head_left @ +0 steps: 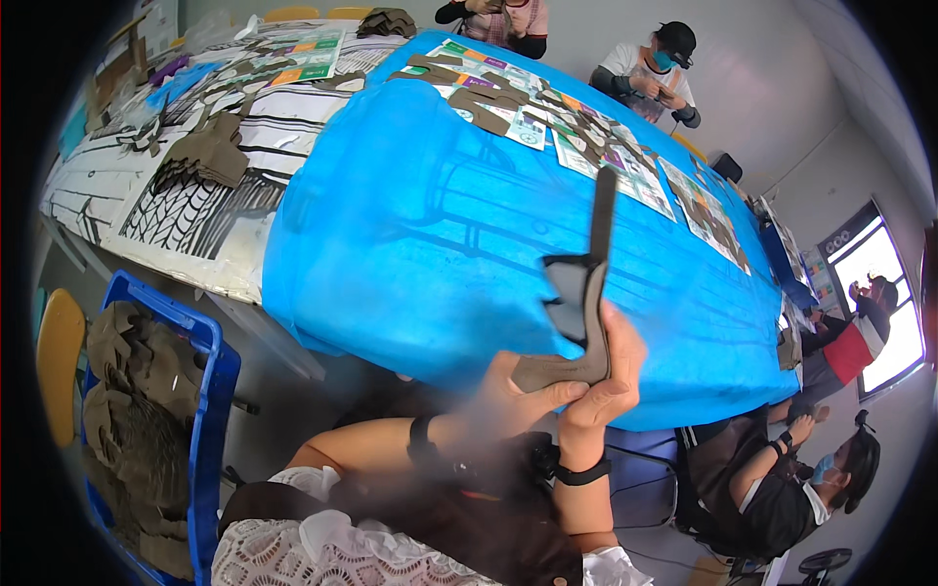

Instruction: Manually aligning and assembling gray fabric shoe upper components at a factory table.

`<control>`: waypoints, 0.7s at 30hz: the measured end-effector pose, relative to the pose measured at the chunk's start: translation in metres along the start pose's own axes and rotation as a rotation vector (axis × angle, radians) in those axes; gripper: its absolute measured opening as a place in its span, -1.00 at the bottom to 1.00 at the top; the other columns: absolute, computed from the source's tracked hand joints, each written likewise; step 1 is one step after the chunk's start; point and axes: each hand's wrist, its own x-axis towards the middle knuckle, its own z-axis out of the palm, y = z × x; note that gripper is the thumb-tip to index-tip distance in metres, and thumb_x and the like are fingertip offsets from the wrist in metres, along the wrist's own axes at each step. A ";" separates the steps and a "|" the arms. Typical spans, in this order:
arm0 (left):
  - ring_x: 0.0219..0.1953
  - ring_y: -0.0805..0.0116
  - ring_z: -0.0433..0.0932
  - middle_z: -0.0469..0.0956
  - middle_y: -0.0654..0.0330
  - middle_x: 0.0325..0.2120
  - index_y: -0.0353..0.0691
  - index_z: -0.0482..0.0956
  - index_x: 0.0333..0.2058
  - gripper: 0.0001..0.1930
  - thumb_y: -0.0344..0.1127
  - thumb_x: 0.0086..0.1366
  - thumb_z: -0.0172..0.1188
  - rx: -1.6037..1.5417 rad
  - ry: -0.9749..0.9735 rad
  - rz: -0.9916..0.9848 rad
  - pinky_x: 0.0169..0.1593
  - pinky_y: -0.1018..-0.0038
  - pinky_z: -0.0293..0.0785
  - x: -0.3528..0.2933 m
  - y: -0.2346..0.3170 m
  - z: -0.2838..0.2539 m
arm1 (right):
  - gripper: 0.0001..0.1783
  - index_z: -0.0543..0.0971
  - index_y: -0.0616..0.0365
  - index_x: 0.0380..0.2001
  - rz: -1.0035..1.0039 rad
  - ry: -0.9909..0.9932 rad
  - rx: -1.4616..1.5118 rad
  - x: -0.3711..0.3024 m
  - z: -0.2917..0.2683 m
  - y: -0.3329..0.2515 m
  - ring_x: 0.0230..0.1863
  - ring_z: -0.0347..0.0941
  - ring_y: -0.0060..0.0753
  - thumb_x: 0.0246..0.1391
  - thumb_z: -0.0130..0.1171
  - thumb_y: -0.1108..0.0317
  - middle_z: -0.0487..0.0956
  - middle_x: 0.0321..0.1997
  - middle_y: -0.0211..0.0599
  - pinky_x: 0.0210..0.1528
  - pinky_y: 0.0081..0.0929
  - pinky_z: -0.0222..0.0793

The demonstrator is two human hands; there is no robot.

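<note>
A taupe piece of soft sheet material with a long upright strap and a grey-lined, notched inner edge, perhaps part of a shoe upper (593,327), is held up in front of me over the near edge of the table. My left hand (518,396) is closed on its lower left end, the thumb lying along it. Around its lower right side wraps my right hand (614,376), with thumb and fingers pressed together on the material. The strap rises free above both hands. A smeared patch over the left wrist blurs part of that hand.
A blue cloth (391,225) covers the table, with printed sheets (625,181) and taupe pieces along its far side. Stacked taupe pieces (210,151) lie on the patterned table at left. A blue crate (210,410) holds more. Several co-workers (782,479) sit or stand around.
</note>
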 end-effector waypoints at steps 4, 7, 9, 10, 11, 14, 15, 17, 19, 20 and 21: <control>-0.36 0.61 0.50 0.58 0.34 -0.49 -0.37 0.64 -0.23 -0.77 -0.31 0.26 0.30 0.090 0.002 -0.067 -0.32 0.62 0.41 -0.012 0.011 0.008 | -0.09 0.67 0.22 -0.32 0.102 -0.046 0.020 -0.010 -0.002 -0.002 -0.40 0.54 -0.21 0.34 -0.71 -0.11 0.64 -0.44 -0.20 -0.14 -0.35 0.29; -0.52 0.68 0.32 0.41 0.43 -0.63 -0.40 0.64 -0.25 -0.74 -0.26 0.29 0.27 0.044 -0.158 -0.063 -0.48 0.61 0.17 -0.012 0.028 0.005 | -0.15 0.67 0.22 -0.32 0.095 -0.114 0.029 0.001 -0.007 -0.003 -0.44 0.52 -0.28 0.32 -0.66 -0.05 0.63 -0.48 -0.22 -0.20 -0.40 0.25; -0.59 0.69 0.14 0.24 0.46 -0.69 -0.40 0.63 -0.28 -0.71 -0.20 0.31 0.25 0.070 -0.167 0.006 -0.52 0.55 -0.04 -0.010 0.025 0.006 | -0.19 0.67 0.21 -0.33 0.095 -0.071 0.036 0.002 -0.001 -0.003 -0.47 0.50 -0.30 0.29 -0.63 0.00 0.62 -0.52 -0.24 -0.23 -0.42 0.23; -0.57 0.68 0.19 0.30 0.43 -0.67 -0.39 0.63 -0.29 -0.73 -0.23 0.29 0.27 0.107 -0.160 0.040 -0.51 0.57 0.03 -0.010 0.026 0.006 | -0.18 0.68 0.20 -0.31 0.104 -0.087 0.024 0.002 -0.001 -0.004 -0.44 0.50 -0.29 0.30 -0.65 -0.01 0.62 -0.50 -0.25 -0.19 -0.40 0.22; -0.55 0.67 0.25 0.35 0.41 -0.65 -0.38 0.62 -0.31 -0.76 -0.26 0.27 0.29 0.143 -0.153 0.076 -0.50 0.60 0.09 -0.011 0.027 0.007 | -0.16 0.68 0.18 -0.30 0.111 -0.103 0.012 0.002 -0.001 -0.004 -0.42 0.51 -0.29 0.31 -0.67 -0.02 0.63 -0.48 -0.26 -0.15 -0.38 0.22; -0.47 0.64 0.38 0.48 0.36 -0.55 -0.36 0.61 -0.29 -0.80 -0.33 0.22 0.33 0.220 -0.164 0.072 -0.43 0.63 0.27 -0.010 0.018 0.004 | -0.12 0.68 0.15 -0.21 0.154 -0.144 -0.036 0.006 -0.005 -0.002 -0.30 0.53 -0.29 0.32 -0.72 -0.07 0.65 -0.35 -0.25 -0.02 -0.33 0.19; -0.47 0.64 0.38 0.48 0.36 -0.55 -0.36 0.61 -0.29 -0.80 -0.33 0.22 0.33 0.223 -0.170 0.075 -0.43 0.63 0.27 -0.008 0.020 0.002 | -0.12 0.68 0.15 -0.21 0.152 -0.137 -0.037 0.008 -0.005 -0.002 -0.30 0.53 -0.29 0.32 -0.72 -0.07 0.65 -0.35 -0.25 -0.02 -0.33 0.19; -0.21 0.55 0.54 0.63 0.23 -0.29 -0.39 0.58 -0.10 -0.67 -0.27 0.26 0.31 0.011 -0.046 -0.039 -0.15 0.56 0.47 -0.002 0.024 -0.002 | -0.08 0.65 0.13 -0.09 0.046 -0.219 -0.098 0.015 -0.006 -0.003 -0.16 0.52 -0.28 0.32 -0.78 -0.14 0.64 -0.21 -0.23 0.08 -0.29 0.14; -0.25 0.54 0.58 0.65 0.22 -0.26 -0.40 0.62 -0.17 -0.72 -0.41 0.16 0.37 -0.030 0.143 0.008 -0.19 0.57 0.51 0.006 0.028 -0.007 | -0.20 0.61 0.16 -0.03 0.164 -0.257 0.097 0.022 -0.016 -0.012 -0.04 0.51 -0.22 0.36 -0.59 -0.13 0.62 -0.12 -0.16 0.18 -0.25 0.13; -0.26 0.53 0.58 0.65 0.21 -0.25 -0.39 0.62 -0.17 -0.72 -0.43 0.14 0.38 -0.011 0.084 -0.011 -0.20 0.58 0.51 0.012 0.035 -0.016 | -0.30 0.61 0.18 -0.03 0.247 -0.291 0.141 0.023 -0.022 -0.010 0.01 0.49 -0.16 0.36 -0.44 -0.08 0.60 -0.09 -0.11 0.23 -0.22 0.10; -0.28 0.52 0.59 0.65 0.20 -0.25 -0.38 0.62 -0.17 -0.72 -0.44 0.13 0.38 0.010 0.033 -0.035 -0.21 0.58 0.51 0.018 0.047 -0.028 | -0.40 0.60 0.20 -0.02 0.334 -0.329 0.189 0.026 -0.027 -0.008 0.06 0.47 -0.10 0.36 -0.28 -0.04 0.58 -0.05 -0.07 0.29 -0.20 0.08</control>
